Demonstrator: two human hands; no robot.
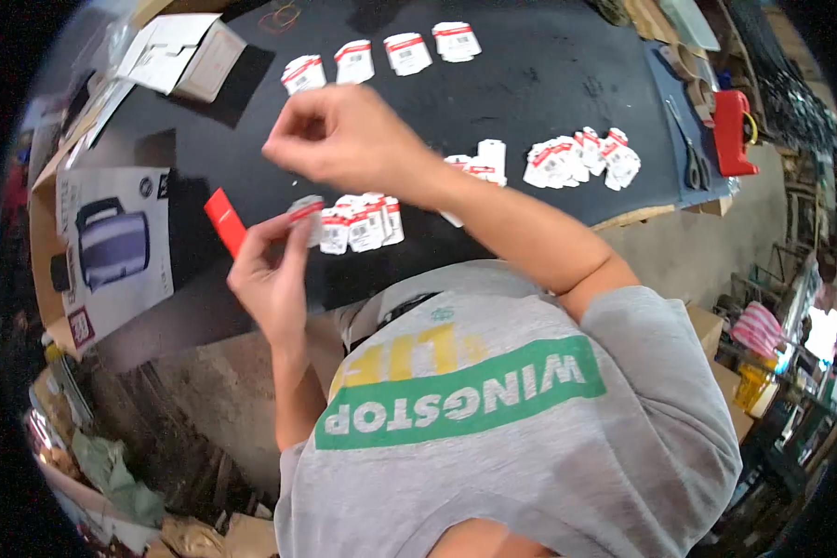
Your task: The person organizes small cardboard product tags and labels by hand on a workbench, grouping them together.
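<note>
White red-striped tag (305, 211) sits pinched in my left hand (270, 279), beside a red strip (225, 223). My right hand (344, 139) hovers just above the tag, fingertips pinched together. I cannot tell whether they grip anything.

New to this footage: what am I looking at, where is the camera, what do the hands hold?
No machine here: a person works with bare hands, filmed by one wide-angle camera worn on the head, looking down past the grey shirt. The left hand pinches a white tag with a red band; a red strip shows beside its fingers. The right hand is raised, fingers pinched; around what is too small to tell. More tags lie in piles on the black table, with scissors and a red tape dispenser.
</note>
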